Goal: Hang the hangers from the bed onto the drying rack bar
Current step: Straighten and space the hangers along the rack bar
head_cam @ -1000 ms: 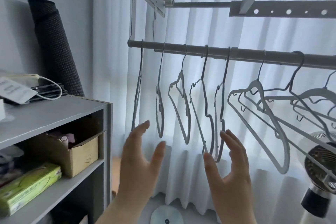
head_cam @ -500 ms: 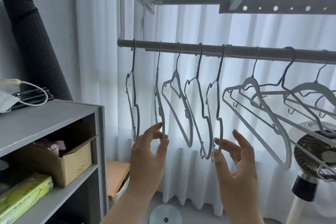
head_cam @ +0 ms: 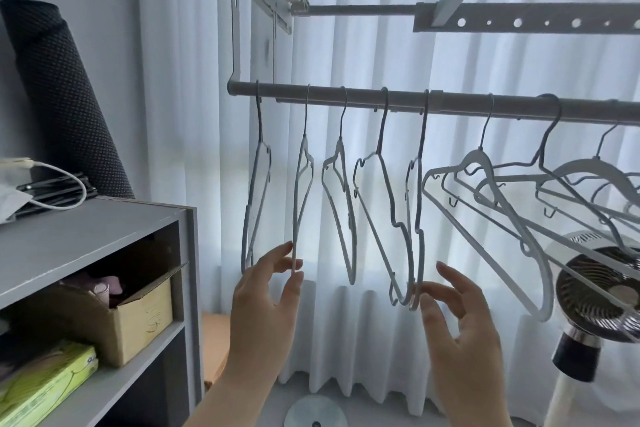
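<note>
Left hand (head_cam: pixel 266 308), head view: open and below the row a second ago, it is now pinching the lower end of the second hanger (head_cam: pixel 301 191) between thumb and fingers. Right hand (head_cam: pixel 460 326), fingers spread, is reaching the lower tip of the fifth hanger (head_cam: pixel 417 218); whether it is gripping cannot be told. All visible hangers are hanging on the drying rack bar (head_cam: pixel 457 104), so the hands are probably steadying and spacing them.

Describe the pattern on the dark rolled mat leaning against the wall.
The dark rolled mat is black with fine pale dots; head view shows it.
</note>
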{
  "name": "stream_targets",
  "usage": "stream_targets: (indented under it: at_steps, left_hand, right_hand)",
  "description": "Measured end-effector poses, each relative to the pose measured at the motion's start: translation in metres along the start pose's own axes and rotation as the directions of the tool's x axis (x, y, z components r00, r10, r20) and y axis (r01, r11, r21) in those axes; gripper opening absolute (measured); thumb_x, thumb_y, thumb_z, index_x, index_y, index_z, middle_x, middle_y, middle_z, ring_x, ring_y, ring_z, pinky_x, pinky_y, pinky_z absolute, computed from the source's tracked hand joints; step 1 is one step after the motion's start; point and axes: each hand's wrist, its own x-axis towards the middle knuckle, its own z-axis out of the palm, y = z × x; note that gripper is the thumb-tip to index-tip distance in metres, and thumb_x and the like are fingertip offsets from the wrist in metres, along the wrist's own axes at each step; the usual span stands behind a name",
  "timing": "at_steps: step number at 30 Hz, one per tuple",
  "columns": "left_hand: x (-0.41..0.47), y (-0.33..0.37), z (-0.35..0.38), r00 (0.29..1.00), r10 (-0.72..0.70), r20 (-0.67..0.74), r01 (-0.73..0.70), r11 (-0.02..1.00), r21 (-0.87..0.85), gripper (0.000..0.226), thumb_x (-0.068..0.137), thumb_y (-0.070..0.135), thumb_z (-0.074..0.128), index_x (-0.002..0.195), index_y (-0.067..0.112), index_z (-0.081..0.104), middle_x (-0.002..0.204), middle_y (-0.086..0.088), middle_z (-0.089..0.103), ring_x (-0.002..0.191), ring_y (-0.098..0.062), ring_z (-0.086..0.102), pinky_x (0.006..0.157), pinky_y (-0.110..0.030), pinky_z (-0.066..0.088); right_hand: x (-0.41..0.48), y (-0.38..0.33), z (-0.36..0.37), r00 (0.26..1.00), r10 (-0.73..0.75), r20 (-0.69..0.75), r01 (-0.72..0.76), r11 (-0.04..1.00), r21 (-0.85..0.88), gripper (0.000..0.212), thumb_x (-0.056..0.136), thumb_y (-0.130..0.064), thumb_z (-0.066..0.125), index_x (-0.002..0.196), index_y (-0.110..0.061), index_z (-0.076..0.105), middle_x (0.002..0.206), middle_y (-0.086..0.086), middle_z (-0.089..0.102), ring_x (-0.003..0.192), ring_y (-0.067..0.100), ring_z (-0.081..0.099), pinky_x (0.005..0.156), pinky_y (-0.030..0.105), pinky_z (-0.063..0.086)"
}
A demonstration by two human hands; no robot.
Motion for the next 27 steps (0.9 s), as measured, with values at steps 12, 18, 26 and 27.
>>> stream_targets:
  at_steps: [12, 18, 26, 27]
  left_hand:
    - [-0.001, 0.01, 0.002, 0.999, -0.019, 0.029, 0.02, 0.999, -0.035, 0.044, 0.083, 0.015, 0.062, 0.094, 0.053, 0.043, 0.09, 0.026, 0.057, 0.081, -0.022, 0.059, 0.084, -0.049, 0.051]
    - [0.0, 0.006, 0.004, 1.0, 0.0, 0.028, 0.001, 1.0, -0.031, 0.042, 0.082, 0.016, 0.064, 0.095, 0.05, 0.044, 0.088, 0.03, 0.053, 0.089, -0.006, 0.056, 0.092, -0.038, 0.049]
    - [0.002, 0.001, 0.005, 0.999, -0.007, 0.049, 0.009, 0.999, -0.041, 0.037, 0.082, 0.016, 0.064, 0.099, 0.044, 0.046, 0.088, 0.029, 0.054, 0.09, 0.003, 0.052, 0.094, -0.03, 0.042]
    - [0.002, 0.0, 0.005, 0.999, -0.007, 0.052, 0.009, 0.999, -0.038, 0.036, 0.082, 0.016, 0.064, 0.1, 0.042, 0.047, 0.088, 0.029, 0.054, 0.09, 0.001, 0.052, 0.095, -0.031, 0.042]
  right_hand:
    - [0.006, 0.006, 0.006, 0.995, 0.053, 0.081, -0.059, 0.996, 0.07, 0.025, 0.088, -0.027, 0.055, 0.097, -0.047, 0.043, 0.078, -0.038, 0.064, 0.089, -0.019, 0.053, 0.081, 0.004, 0.035]
    - [0.009, 0.005, 0.011, 0.99, 0.071, 0.123, -0.087, 0.988, 0.127, 0.021, 0.076, -0.033, 0.053, 0.095, -0.042, 0.048, 0.074, -0.03, 0.068, 0.087, -0.022, 0.054, 0.075, -0.002, 0.035]
    - [0.009, 0.009, 0.013, 0.993, 0.034, 0.109, -0.044, 0.995, 0.094, 0.049, 0.048, -0.06, 0.048, 0.095, -0.044, 0.051, 0.08, -0.022, 0.069, 0.094, -0.016, 0.054, 0.08, 0.008, 0.035]
    - [0.01, 0.009, 0.013, 0.994, 0.033, 0.103, -0.042, 0.995, 0.088, 0.05, 0.048, -0.061, 0.048, 0.095, -0.045, 0.051, 0.082, -0.02, 0.068, 0.094, -0.016, 0.054, 0.08, 0.008, 0.035]
